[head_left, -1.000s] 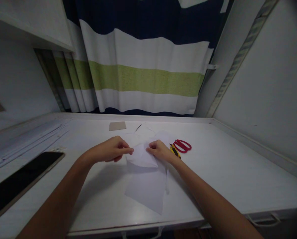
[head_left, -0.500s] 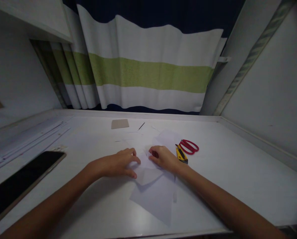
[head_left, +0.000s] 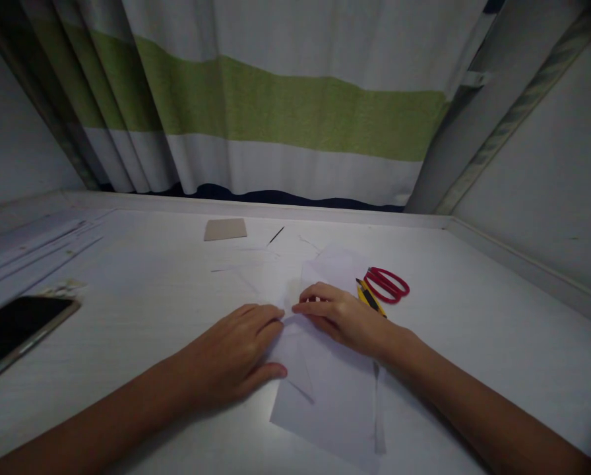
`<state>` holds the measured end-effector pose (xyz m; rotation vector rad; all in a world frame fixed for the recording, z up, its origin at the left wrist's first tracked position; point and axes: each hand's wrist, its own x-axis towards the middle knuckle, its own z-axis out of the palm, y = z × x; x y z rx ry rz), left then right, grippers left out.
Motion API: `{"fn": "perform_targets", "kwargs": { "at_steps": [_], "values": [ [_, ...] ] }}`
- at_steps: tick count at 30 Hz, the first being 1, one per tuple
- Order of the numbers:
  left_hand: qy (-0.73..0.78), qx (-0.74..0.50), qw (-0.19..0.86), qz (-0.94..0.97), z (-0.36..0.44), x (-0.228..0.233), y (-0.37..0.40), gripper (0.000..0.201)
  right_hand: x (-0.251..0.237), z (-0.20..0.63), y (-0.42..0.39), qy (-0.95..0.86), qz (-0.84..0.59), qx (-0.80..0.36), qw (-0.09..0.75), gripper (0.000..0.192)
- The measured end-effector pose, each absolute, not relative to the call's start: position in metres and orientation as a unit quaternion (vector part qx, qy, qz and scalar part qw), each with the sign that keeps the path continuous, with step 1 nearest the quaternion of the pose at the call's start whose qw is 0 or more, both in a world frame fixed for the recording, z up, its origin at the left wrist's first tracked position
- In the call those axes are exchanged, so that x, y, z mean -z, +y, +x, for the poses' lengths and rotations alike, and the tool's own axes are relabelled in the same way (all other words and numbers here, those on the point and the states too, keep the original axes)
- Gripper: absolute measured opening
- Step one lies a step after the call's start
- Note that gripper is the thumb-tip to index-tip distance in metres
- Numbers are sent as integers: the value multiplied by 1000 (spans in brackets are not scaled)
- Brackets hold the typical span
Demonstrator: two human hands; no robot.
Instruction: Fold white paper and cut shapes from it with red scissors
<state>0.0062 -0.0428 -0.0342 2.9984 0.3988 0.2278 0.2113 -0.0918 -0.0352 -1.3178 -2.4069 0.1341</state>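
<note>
On desk, head view: paper sheet [head_left: 325,389] flat under both hands; long axis runs diagonal, far-left to near-right; left hand [head_left: 236,353] flat, open, pressing left edge; right hand [head_left: 342,316] fingers extended, pressing upper part; grips nothing; scissors [head_left: 387,284] just right.

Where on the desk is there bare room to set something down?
Bare desk lies right of the red scissors, toward the wall. More lies between the phone and the left hand. It is crowded at the middle: both hands press the white paper, right hand beside the yellow cutter.
</note>
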Motion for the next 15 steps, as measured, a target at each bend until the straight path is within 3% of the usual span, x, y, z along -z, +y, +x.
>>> {"fn": "perform_targets", "kwargs": {
  "at_steps": [15],
  "values": [
    [127, -121, 55, 983, 3, 45, -43, 36, 31, 214, -95, -875, -445, -88, 167, 26]
  ]
}}
